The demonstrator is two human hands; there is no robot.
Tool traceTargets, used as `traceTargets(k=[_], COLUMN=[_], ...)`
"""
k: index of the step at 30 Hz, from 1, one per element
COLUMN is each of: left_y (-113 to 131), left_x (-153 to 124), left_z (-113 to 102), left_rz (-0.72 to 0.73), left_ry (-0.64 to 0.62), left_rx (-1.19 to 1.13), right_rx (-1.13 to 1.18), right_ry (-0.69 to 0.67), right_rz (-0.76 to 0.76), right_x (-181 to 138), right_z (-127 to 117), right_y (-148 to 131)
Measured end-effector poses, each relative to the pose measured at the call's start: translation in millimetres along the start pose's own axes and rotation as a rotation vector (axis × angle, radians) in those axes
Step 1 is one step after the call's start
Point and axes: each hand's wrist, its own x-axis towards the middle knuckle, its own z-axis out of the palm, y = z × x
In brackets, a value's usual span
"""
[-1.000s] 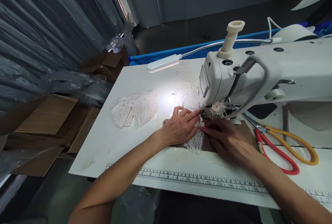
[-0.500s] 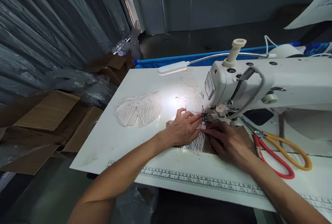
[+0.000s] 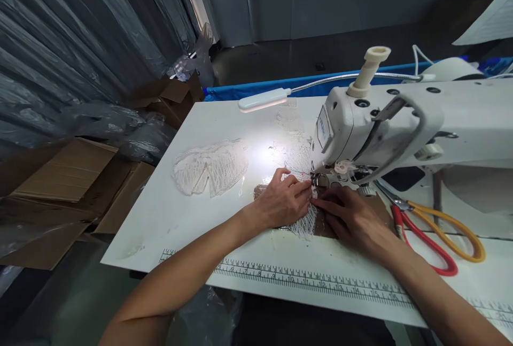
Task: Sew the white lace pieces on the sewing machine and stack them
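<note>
White lace fabric (image 3: pixel 303 227) lies under the presser foot (image 3: pixel 319 181) of a white sewing machine (image 3: pixel 340 121). Bent fingers of my left hand (image 3: pixel 284 200) grip the lace from the left, with their tips close to the foot. From the right, my right hand (image 3: pixel 349 212) pinches the same lace's edge, its index finger reaching to my left fingertips. Brown material (image 3: pixel 324 225) shows below the lace and between my hands. My fingers hide part of the lace.
A notched lace piece (image 3: pixel 212 169) lies left on the white table (image 3: pixel 160 228), with more lace (image 3: pixel 290 120) behind. Scissors (image 3: pixel 435 233) with red and orange handles lie right of my hand. A lamp (image 3: pixel 264 100) hangs above. Cardboard boxes (image 3: pixel 68 175) stand at the left.
The view has shifted slightly. Both hands keep nearly the same place at the presser foot, with the left fingers drawn in a little. The lace has barely moved.
</note>
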Motion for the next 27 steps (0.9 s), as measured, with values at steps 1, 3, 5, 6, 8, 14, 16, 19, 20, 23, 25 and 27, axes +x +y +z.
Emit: traceTargets(k=[1, 3, 5, 6, 8, 14, 16, 19, 20, 23, 25, 27], left_y=[0, 1, 1, 1, 1, 0, 0, 2, 2, 1, -4, -11], left_x=[0, 1, 2, 3, 4, 10, 11, 11, 10, 9, 8, 7], left_z=[0, 2, 4, 5, 7, 5, 4, 5, 6, 8, 8, 3], left_rz=[-0.008, -0.025, -0.049, -0.062, -0.085, -0.158, -0.184, -0.211, -0.218, -0.246, -0.259, -0.254], left_ry=[0.0, -0.005, -0.017, -0.026, -0.054, -0.126, -0.131, -0.118, -0.109, -0.074, -0.046, -0.021], left_rx=[0.003, 0.007, 0.012, 0.015, 0.019, 0.025, 0.028, 0.007, -0.007, -0.058, -0.086, -0.097], right_rx=[-0.009, -0.03, -0.051, -0.062, -0.082, -0.14, -0.177, -0.213, -0.213, -0.163, -0.1, -0.054], right_ry=[-0.002, 0.002, 0.005, 0.005, 0.003, 0.002, -0.009, -0.01, -0.005, 0.013, 0.008, -0.006], right_rz=[-0.004, 0.0, 0.017, 0.031, 0.059, 0.069, 0.045, 0.027, 0.027, 0.034, 0.064, 0.112], right_x=[0, 1, 1, 0, 0, 4, 7, 11, 11, 9, 6, 0], right_z=[0, 2, 4, 5, 9, 14, 13, 11, 11, 11, 8, -1], right_y=[0, -1, -1, 0, 1, 3, 1, -2, -3, -2, 1, 5])
